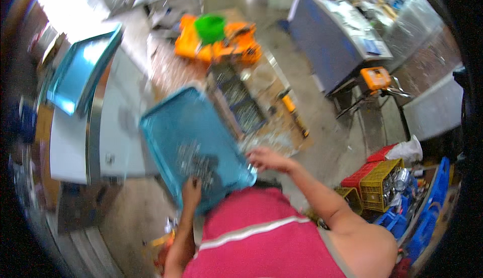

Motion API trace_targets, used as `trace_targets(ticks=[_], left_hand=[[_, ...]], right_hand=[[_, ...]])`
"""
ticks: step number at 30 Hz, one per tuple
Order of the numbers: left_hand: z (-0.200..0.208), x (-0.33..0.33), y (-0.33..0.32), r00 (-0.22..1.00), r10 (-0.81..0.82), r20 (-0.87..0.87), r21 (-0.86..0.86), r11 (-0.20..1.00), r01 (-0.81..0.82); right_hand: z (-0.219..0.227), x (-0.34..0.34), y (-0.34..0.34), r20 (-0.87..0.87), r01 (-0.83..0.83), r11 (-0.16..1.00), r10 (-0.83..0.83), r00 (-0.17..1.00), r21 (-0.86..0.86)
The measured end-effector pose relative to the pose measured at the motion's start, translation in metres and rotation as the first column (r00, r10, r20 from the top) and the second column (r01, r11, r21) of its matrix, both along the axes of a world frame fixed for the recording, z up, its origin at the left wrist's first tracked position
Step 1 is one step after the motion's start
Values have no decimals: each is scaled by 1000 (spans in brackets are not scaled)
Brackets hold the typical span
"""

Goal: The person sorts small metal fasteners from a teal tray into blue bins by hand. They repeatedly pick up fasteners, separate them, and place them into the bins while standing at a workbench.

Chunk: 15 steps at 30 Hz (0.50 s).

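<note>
A teal rectangular tray (183,119) with a raised rim lies tilted in front of my body. A loose pile of small shiny metal pieces (193,162) sits on its near part, too blurred to name. My left hand (191,191) reaches down over the tray at the pile's near edge, its fingers drawn together; what lies between them is hidden. At the tray's right rim is my right hand (267,158), its fingers stretched toward the corner and slightly apart. Whether it touches the rim I cannot tell.
A white cabinet (123,112) stands left, with another teal tray (83,72) on top. Beyond my tray are a divided dark box (239,102), an orange case (191,44) and a green bowl (210,28). A yellow-black tool (293,112) lies right; yellow crates (375,185) stand nearer.
</note>
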<state>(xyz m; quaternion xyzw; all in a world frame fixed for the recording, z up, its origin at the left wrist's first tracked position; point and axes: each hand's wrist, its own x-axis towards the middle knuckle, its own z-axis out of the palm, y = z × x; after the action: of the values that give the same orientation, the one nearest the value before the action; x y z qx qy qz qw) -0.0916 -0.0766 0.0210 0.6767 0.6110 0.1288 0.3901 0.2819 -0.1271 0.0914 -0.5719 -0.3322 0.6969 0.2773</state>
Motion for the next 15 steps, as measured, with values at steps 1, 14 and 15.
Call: trace_targets(ticks=[1, 14, 15], left_hand=[[-8, -9, 11, 999, -31, -32, 15, 999, 31], [-42, -59, 4, 999, -22, 33, -4, 1000, 22], [-46, -59, 0, 999, -34, 29, 1, 999, 34]], right_hand=[[-4, -7, 3, 26, 24, 999, -25, 999, 41], [-108, -148, 1, 531, -124, 922, -98, 842, 366], [-116, -157, 4, 540, -164, 910, -75, 839, 381]])
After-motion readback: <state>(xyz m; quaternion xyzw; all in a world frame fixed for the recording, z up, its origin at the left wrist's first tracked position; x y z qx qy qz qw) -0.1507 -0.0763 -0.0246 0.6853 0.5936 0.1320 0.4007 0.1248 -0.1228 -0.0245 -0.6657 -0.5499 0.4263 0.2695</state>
